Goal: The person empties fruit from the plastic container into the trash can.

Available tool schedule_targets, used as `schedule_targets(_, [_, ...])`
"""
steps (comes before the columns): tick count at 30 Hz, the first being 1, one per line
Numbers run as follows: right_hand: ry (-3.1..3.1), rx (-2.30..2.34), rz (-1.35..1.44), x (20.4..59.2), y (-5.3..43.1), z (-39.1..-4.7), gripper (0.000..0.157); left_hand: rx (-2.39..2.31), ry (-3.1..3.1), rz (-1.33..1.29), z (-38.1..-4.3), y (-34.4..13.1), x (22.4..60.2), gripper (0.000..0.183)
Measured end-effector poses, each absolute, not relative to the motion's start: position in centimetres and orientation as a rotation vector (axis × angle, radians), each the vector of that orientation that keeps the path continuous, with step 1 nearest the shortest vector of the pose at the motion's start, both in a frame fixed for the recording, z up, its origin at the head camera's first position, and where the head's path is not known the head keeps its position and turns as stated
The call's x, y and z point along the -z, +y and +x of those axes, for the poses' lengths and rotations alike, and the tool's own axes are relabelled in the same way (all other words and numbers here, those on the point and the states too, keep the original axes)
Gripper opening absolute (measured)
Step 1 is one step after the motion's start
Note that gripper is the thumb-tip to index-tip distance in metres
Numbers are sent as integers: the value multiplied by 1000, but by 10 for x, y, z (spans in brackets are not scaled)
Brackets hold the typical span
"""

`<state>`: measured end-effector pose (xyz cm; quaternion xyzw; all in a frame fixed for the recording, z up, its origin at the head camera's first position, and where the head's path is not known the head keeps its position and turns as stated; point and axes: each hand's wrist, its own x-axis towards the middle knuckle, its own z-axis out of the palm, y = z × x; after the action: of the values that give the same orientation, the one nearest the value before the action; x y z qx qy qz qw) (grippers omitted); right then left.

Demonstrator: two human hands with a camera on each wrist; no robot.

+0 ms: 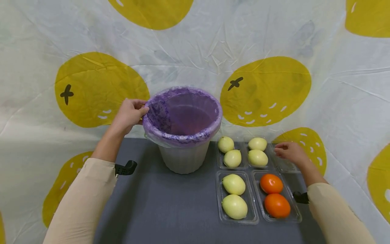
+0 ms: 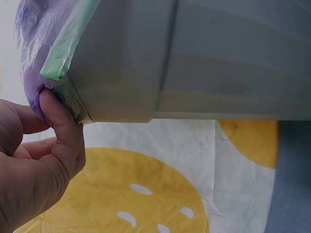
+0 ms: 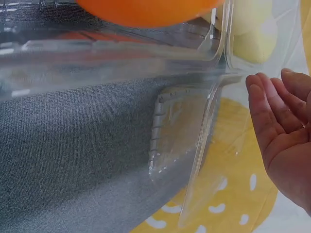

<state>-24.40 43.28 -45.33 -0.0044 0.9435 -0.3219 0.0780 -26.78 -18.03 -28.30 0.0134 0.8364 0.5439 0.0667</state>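
Note:
A pale waste bin (image 1: 184, 159) lined with a purple plastic bag (image 1: 182, 138) stands at the back of the table. My left hand (image 1: 129, 115) pinches the bag at the bin's left rim, thumb on top. In the left wrist view, the fingers of this hand (image 2: 46, 155) curl under the purple bag edge, beside a green strip (image 2: 68, 43). On the right, my right hand (image 1: 290, 152) hovers over a see-through plastic tray (image 1: 287, 166), fingers loosely bent and holding nothing. In the right wrist view, that hand (image 3: 286, 131) is near the tray's corner.
Several pale yellow-green fruits (image 1: 234, 206) lie in pairs in see-through trays right of the bin. Two orange-red round fruits (image 1: 277, 205) share the front right tray (image 1: 297, 217). A white cloth (image 1: 195, 44) printed with yellow shapes hangs behind the grey table (image 1: 170, 210).

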Motion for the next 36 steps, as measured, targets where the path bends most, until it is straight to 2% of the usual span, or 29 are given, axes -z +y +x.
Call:
schedule_targets(25, [2868, 689, 9, 459, 422, -261, 45, -1634, 2532, 43, -269, -179, 283, 51])
schedule_targets(32, [2783, 738, 70, 467, 420, -267, 29, -1635, 2539, 47, -268, -180, 284, 51])
schedule_targets(36, [2743, 788, 87, 467, 416, -265, 28, -1634, 2538, 53, -268, -181, 285, 51])
